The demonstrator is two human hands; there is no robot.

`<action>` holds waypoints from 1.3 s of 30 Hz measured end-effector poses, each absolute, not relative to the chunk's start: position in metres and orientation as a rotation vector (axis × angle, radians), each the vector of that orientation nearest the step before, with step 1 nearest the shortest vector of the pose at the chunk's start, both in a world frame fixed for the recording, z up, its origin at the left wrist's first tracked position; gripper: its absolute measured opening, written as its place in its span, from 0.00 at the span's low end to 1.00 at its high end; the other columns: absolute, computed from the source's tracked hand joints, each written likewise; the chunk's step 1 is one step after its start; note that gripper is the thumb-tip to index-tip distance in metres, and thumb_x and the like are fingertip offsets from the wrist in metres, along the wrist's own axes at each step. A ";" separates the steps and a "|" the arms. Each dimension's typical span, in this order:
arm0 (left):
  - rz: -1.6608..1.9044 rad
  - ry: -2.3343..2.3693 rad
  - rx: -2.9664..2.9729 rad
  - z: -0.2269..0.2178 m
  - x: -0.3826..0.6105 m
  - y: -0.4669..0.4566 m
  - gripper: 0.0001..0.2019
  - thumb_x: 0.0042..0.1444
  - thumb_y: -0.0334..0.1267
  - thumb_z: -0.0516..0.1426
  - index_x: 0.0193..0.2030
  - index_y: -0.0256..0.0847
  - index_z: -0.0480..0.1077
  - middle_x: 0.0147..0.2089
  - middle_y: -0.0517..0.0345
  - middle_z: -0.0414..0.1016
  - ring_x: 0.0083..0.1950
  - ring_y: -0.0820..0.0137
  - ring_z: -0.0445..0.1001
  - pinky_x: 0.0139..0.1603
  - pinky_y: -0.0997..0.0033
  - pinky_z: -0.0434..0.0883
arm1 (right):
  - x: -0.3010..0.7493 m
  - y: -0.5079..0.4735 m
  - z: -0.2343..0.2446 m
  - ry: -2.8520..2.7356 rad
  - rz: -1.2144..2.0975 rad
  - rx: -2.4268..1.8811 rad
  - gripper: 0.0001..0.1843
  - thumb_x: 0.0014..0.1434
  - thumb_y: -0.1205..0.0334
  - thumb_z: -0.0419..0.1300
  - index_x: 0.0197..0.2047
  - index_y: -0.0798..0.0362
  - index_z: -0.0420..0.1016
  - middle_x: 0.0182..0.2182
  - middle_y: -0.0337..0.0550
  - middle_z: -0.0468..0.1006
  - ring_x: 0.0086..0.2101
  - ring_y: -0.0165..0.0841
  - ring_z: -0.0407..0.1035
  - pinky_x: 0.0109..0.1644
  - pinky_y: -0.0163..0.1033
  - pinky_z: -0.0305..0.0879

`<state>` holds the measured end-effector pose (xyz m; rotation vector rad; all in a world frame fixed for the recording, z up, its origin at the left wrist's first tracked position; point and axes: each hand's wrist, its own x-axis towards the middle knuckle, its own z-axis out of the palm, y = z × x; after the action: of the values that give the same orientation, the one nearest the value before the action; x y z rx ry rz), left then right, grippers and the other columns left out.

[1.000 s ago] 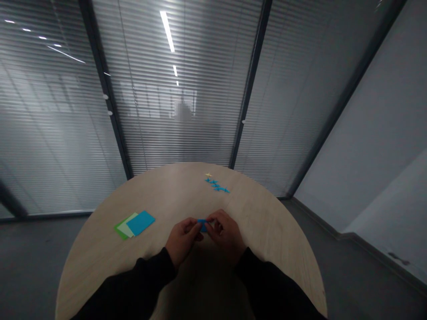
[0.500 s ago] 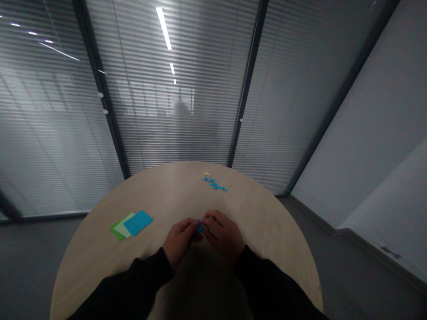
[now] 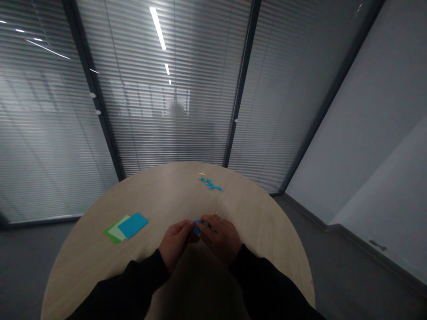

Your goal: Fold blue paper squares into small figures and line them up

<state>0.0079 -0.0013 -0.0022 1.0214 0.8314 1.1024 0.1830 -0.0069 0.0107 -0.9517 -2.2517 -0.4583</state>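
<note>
Between my two hands is a small piece of folded blue paper (image 3: 197, 228), mostly covered by the fingers. My left hand (image 3: 176, 240) pinches its left side between thumb and fingers. From the right, my right hand (image 3: 220, 235) grips the same paper, its fingers bent over the top; a ring shows on one finger. Left of the hands lies a fanned pile of paper sheets: a blue sheet (image 3: 133, 225) on top, a pale green sheet (image 3: 117, 232) under it and a brighter green sheet (image 3: 110, 230) lowest.
Toward the far edge of the round wooden table (image 3: 160, 191) lie several small blue folded-paper shapes (image 3: 210, 184) in a slanting row, with a yellow one (image 3: 202, 174) behind them. Beyond the table stands a glass partition with blinds (image 3: 173, 142); a white wall (image 3: 376, 155) is at the right.
My right hand has turned so that its fingers lie more over the blue paper, and its ring now shows. The whole view has shifted slightly, moving the scene left.
</note>
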 end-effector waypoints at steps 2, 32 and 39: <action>1.099 0.844 1.038 -0.001 0.008 -0.002 0.19 0.51 0.53 0.66 0.31 0.36 0.75 0.27 0.58 0.73 0.29 0.72 0.71 0.34 0.72 0.66 | 0.183 -0.007 0.011 -2.262 -0.483 -0.955 0.08 0.68 0.66 0.56 0.43 0.50 0.77 0.42 0.48 0.80 0.37 0.38 0.72 0.38 0.40 0.67; 1.133 1.079 1.590 0.015 0.003 -0.010 0.18 0.62 0.53 0.56 0.33 0.40 0.75 0.28 0.53 0.80 0.31 0.64 0.78 0.34 0.68 0.70 | 0.187 0.002 0.013 -1.565 1.152 -1.077 0.16 0.54 0.49 0.68 0.32 0.54 0.75 0.24 0.38 0.76 0.25 0.30 0.68 0.30 0.35 0.64; 1.101 1.055 1.548 0.015 0.002 -0.006 0.16 0.56 0.51 0.61 0.37 0.39 0.78 0.33 0.51 0.81 0.33 0.64 0.78 0.36 0.68 0.71 | 0.189 0.005 0.011 -1.627 1.186 -1.072 0.14 0.55 0.51 0.67 0.32 0.54 0.75 0.25 0.38 0.76 0.25 0.29 0.67 0.29 0.34 0.62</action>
<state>0.0022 -0.0063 0.0153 1.5478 1.0555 1.1015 0.1895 0.0049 0.0113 -1.0719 -1.6272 1.1857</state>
